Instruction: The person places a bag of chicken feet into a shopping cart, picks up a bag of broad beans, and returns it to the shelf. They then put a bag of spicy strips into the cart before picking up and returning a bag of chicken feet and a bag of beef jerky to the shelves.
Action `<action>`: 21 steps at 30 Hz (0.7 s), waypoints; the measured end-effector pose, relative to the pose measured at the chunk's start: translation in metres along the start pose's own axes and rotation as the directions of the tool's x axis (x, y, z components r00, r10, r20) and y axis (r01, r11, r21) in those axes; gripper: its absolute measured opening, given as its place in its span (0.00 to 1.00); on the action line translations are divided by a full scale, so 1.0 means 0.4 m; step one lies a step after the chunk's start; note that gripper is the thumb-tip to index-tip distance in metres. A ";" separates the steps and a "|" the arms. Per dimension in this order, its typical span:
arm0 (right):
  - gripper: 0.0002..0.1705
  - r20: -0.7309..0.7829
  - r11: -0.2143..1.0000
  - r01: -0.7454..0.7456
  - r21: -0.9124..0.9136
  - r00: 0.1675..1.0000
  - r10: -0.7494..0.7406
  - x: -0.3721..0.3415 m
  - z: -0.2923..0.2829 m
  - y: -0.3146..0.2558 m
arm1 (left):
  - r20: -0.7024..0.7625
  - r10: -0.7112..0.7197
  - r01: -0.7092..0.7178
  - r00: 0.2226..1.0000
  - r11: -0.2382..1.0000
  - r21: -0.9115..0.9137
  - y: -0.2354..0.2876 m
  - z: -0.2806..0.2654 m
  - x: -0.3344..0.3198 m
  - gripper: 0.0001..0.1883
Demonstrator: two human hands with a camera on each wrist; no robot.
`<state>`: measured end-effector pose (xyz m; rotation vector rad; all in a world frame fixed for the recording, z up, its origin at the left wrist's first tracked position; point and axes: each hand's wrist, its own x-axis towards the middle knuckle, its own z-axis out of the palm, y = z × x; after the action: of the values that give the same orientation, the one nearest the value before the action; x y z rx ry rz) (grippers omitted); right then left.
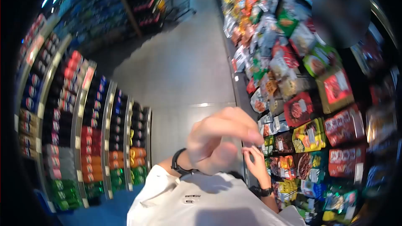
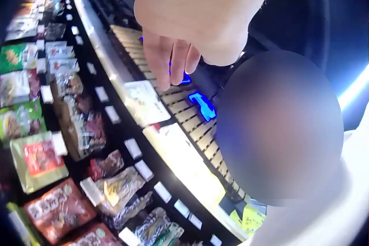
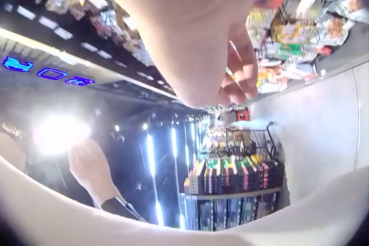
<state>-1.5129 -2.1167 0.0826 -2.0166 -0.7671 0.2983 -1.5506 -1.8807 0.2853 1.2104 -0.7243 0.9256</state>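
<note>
In the head view my left hand (image 1: pixel 224 136) is raised near the camera, blurred, its fingers bent over toward the thumb. The left wrist view shows that hand (image 2: pixel 190 27) from its back, with fingers (image 2: pixel 164 64) hanging loosely and nothing in them. My right hand (image 1: pixel 257 167) is lower, beside the packaged snacks (image 1: pixel 287 165) on the right-hand shelf; its thumb and fingers bend loosely around a gap. In the right wrist view the same hand (image 3: pixel 199 38) has loosely curled fingers (image 3: pixel 245 70) and holds nothing visible. Neither hand visibly touches a package.
Bottled drinks (image 1: pixel 90 155) fill shelves on the left. Packets (image 1: pixel 301 109) line the display on the right, with a grey floor aisle (image 1: pixel 180 67) between. A cart (image 1: pixel 184 10) stands far ahead. Lit blue signs (image 2: pixel 202 106) show on a slatted panel.
</note>
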 end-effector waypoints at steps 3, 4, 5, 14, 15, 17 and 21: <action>0.08 0.154 0.999 -0.025 0.048 0.988 0.017 0.145 0.064 -0.078 | -0.017 0.103 -0.104 0.995 0.989 -0.103 0.063 -0.151 0.084 0.06; 0.08 0.175 0.995 -0.028 0.097 0.984 0.011 0.234 0.083 -0.173 | -0.133 0.096 -0.119 0.987 0.976 -0.180 0.061 -0.174 0.090 0.10; 0.08 0.204 0.993 -0.011 0.114 0.979 -0.013 0.257 0.102 -0.106 | -0.148 0.121 -0.152 0.982 0.965 -0.216 0.043 -0.207 0.108 0.09; 0.08 0.277 0.986 -0.017 0.165 0.960 -0.030 0.788 0.213 0.033 | -0.083 0.149 -0.161 0.985 0.973 -0.163 -0.297 -0.500 0.308 0.04; 0.08 0.268 0.983 -0.009 0.183 0.963 -0.041 0.848 0.221 0.066 | -0.083 0.137 -0.147 0.987 0.979 -0.137 -0.350 -0.535 0.344 0.04; 0.07 0.231 0.976 0.042 0.216 0.969 -0.093 1.013 0.237 0.142 | -0.065 0.130 -0.136 0.989 0.985 -0.103 -0.451 -0.604 0.428 0.04; 0.07 0.190 0.981 0.087 0.175 0.974 -0.121 1.323 0.193 0.164 | -0.023 0.111 -0.113 0.994 0.991 -0.075 -0.629 -0.726 0.589 0.05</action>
<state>-1.1138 -1.7580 0.0335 -1.8005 -0.9385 0.4931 -1.2227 -1.5727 0.3123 1.1014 -0.8119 0.9919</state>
